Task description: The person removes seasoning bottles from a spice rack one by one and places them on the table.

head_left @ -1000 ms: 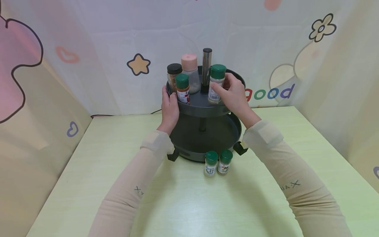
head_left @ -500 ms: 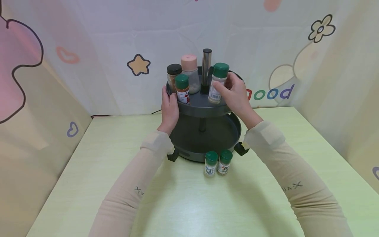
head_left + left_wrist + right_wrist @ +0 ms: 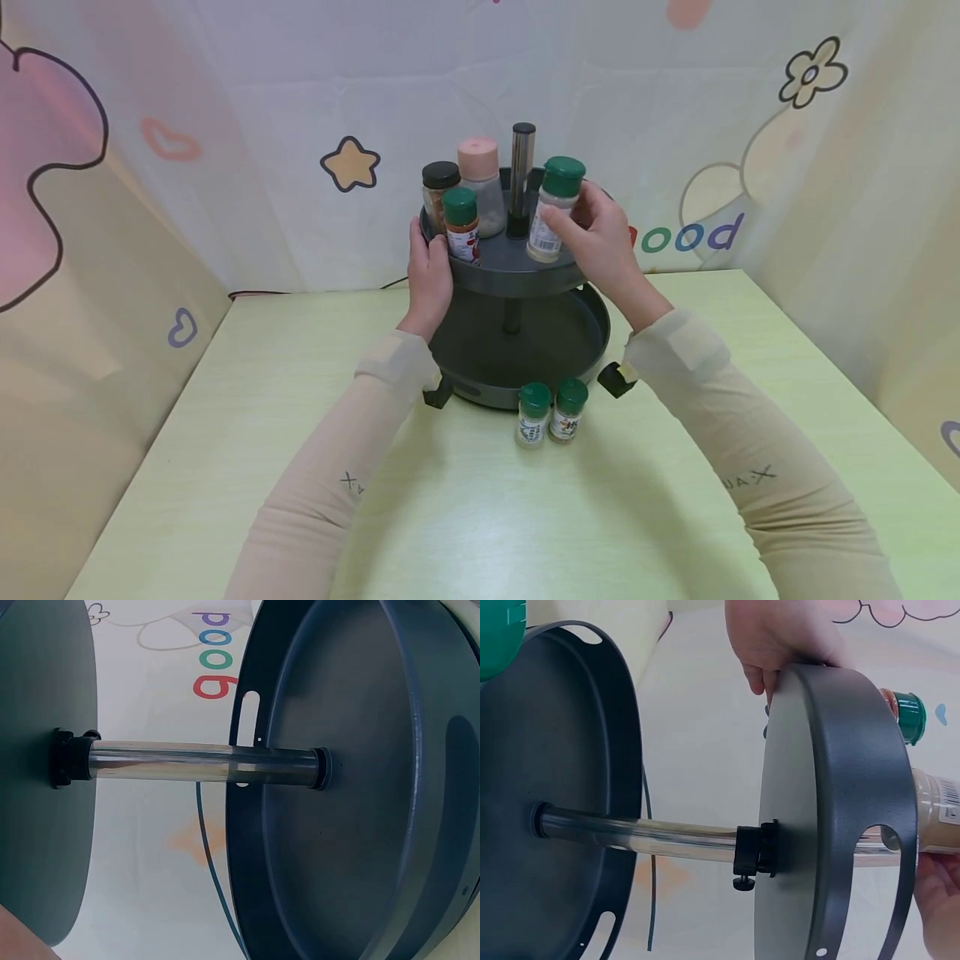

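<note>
My left hand grips the left rim of the upper tray of a dark grey two-tier round rack. In the right wrist view, that hand is on the tray's edge. With thumb and fingers, my right hand holds a green-capped spice jar at the upper tray's front right. The jar leans right, its base low at the tray floor; whether it touches is unclear. Beside my left thumb stands a green-capped jar of red spice. Behind are a black-capped jar and a pink-capped bottle.
Two more green-capped jars stand on the pale table in front of the rack. A metal post rises through the upper tray. The lower tray lies beneath. A printed curtain hangs behind.
The green-capped jar in my right hand has tipped, its cap moving right while its base stays nearly in place. My right hand shifts slightly right; my left hand stays on the rim.
</note>
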Tool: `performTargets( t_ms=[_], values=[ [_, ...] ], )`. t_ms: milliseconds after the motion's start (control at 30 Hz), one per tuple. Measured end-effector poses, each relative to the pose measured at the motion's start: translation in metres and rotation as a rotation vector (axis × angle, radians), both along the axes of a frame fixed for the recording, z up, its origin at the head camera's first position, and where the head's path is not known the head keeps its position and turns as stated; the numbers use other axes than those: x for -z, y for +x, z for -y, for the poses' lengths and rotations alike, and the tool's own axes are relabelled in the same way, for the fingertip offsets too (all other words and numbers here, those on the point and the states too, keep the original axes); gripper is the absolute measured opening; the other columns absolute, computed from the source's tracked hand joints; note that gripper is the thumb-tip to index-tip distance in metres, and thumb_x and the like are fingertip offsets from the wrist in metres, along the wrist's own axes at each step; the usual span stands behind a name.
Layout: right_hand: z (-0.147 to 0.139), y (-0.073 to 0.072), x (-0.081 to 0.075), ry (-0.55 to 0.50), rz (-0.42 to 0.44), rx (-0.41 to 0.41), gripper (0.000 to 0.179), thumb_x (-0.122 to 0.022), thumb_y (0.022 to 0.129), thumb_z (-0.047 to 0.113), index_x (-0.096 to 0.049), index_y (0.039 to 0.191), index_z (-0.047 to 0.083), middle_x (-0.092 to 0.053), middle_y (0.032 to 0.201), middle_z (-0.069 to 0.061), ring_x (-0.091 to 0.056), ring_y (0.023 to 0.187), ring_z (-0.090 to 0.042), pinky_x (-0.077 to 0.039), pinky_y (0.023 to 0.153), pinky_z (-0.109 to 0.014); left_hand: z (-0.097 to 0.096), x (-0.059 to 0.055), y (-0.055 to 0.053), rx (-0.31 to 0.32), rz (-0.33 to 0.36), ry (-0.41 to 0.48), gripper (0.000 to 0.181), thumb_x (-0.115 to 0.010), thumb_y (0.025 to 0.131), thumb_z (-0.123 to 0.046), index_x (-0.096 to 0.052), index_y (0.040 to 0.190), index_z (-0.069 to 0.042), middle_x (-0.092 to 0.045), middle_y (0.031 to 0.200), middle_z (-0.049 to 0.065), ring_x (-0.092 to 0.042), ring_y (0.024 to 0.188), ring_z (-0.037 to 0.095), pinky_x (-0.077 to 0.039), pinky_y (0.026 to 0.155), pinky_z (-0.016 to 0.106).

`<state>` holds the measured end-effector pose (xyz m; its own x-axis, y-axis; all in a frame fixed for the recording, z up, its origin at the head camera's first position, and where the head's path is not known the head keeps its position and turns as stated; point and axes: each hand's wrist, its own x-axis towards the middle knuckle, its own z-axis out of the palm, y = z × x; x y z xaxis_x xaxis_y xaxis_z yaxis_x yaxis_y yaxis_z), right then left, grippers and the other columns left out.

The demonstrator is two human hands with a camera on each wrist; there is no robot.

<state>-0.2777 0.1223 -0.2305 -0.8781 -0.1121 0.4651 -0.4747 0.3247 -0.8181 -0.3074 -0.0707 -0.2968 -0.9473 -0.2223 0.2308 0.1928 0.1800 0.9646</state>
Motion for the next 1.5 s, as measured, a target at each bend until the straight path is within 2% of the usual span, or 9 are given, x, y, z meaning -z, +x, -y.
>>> performTargets(
  t_ms=[367,800,1167,1500],
  values=[
    [-0.005,0.005,0.000,-0.026,-0.036,-0.034,0.041,-0.053,0.086,0.025,-0.047,0.121,0.005,-0.055,0.111,-0.010,-0.051,0.088,-0.013,-0.043,0.088,-0.033,0.000,0.000,0.000,0.000,-0.006,-0.003,0.057,-0.025,0.094,-0.031,-0.002,0.143,-0.017,-0.010,0.150,-0.004,-0.013,0.136,0.010,-0.014,0.111,0.031],
    [-0.014,0.013,0.005,-0.112,-0.105,-0.068,0.036,-0.055,0.083,0.017,-0.052,0.114,-0.001,-0.057,0.095,0.009,-0.053,0.080,-0.012,-0.043,0.079,-0.025,0.000,-0.001,0.002,0.002,-0.013,-0.008,0.056,-0.025,0.094,-0.030,-0.002,0.143,-0.016,-0.010,0.149,-0.003,-0.012,0.136,0.010,-0.014,0.111,0.030],
    [-0.021,0.017,0.010,-0.120,-0.142,-0.098,0.033,-0.055,0.081,0.012,-0.054,0.110,-0.004,-0.059,0.090,0.013,-0.053,0.073,-0.009,-0.045,0.074,-0.022,0.000,0.000,0.000,-0.002,-0.014,-0.006,0.056,-0.025,0.094,-0.030,-0.002,0.143,-0.016,-0.010,0.150,-0.002,-0.012,0.136,0.010,-0.014,0.111,0.030],
    [-0.028,0.026,0.012,-0.093,-0.152,-0.075,0.032,-0.055,0.082,0.012,-0.053,0.109,-0.004,-0.059,0.088,0.014,-0.052,0.071,-0.010,-0.046,0.072,-0.022,0.000,-0.001,0.001,0.000,-0.015,-0.007,0.056,-0.025,0.094,-0.030,-0.002,0.143,-0.016,-0.010,0.150,-0.002,-0.012,0.136,0.010,-0.013,0.111,0.030]
  ],
)
